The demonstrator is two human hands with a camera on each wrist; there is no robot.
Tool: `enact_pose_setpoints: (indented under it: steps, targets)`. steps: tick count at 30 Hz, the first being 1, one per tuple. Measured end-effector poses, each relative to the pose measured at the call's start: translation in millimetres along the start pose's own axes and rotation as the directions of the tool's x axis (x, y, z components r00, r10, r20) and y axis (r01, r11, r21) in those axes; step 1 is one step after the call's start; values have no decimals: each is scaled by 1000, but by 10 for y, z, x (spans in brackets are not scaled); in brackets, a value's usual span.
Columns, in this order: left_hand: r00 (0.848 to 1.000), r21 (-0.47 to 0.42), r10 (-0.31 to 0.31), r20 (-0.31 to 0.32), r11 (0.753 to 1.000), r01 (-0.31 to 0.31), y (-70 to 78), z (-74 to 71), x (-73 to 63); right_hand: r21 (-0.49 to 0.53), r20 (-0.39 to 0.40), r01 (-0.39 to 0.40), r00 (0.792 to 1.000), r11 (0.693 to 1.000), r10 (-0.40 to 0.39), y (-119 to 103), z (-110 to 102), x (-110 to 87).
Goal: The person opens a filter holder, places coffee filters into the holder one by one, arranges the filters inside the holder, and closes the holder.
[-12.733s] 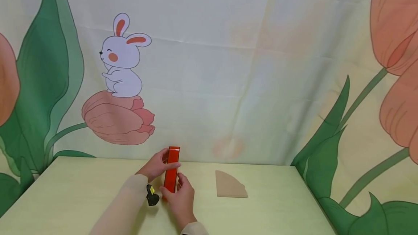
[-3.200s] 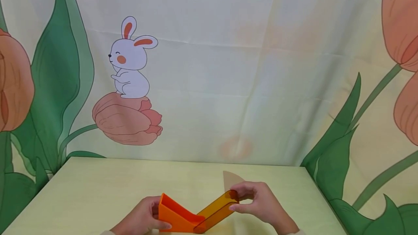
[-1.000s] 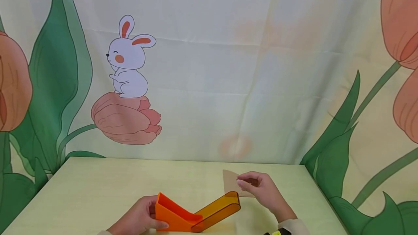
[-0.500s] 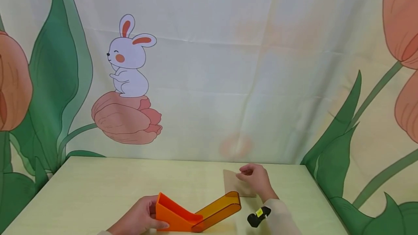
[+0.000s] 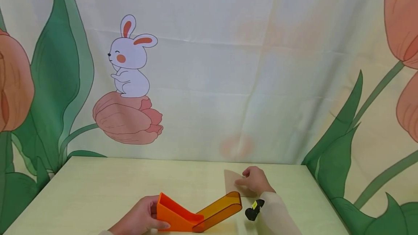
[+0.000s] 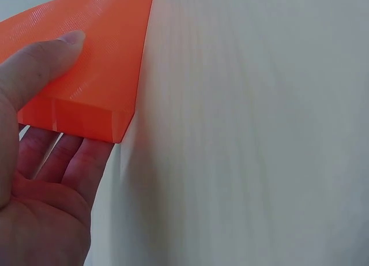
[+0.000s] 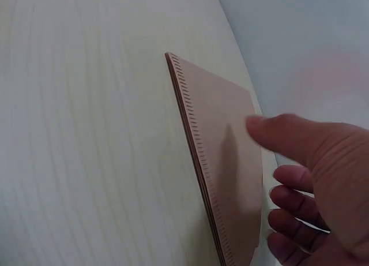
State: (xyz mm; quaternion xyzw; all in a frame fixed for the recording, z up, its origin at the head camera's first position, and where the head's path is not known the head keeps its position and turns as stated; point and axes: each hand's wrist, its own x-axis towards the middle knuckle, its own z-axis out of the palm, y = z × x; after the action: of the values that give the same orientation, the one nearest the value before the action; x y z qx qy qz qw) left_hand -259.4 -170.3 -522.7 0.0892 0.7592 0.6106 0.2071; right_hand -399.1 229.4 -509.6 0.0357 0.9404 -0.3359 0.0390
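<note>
An orange coffee filter holder (image 5: 174,215) stands on the table near its front, its amber see-through lid (image 5: 219,209) swung out to the right. My left hand (image 5: 138,216) grips the holder's left end; in the left wrist view the thumb lies on the holder's side (image 6: 104,64), with fingers behind and under the end. Farther back lies a flat stack of brown paper coffee filters (image 5: 230,182), fan-shaped, with a crimped edge (image 7: 190,113). My right hand (image 5: 256,181) hovers at the stack's right side, thumb over the paper and fingers spread from it, holding nothing.
The pale wooden table (image 5: 107,180) ends at a fabric backdrop (image 5: 209,111) printed with a rabbit and tulips, close behind the filters. A black wrist camera (image 5: 254,210) sits by the right sleeve, near the lid's end.
Earlier both hands held the holder closed, then the lid was swung out. The right hand has since let go of the lid and moved back over the filters; the left keeps its grip.
</note>
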Motion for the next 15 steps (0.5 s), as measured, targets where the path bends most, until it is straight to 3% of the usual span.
enact_pose_setpoints:
  steps: [15]
  targets:
    - [1000,5,7,4,1000,-7,-9,-5,14,-22,21,-63,998,998,63,-19,-31,8]
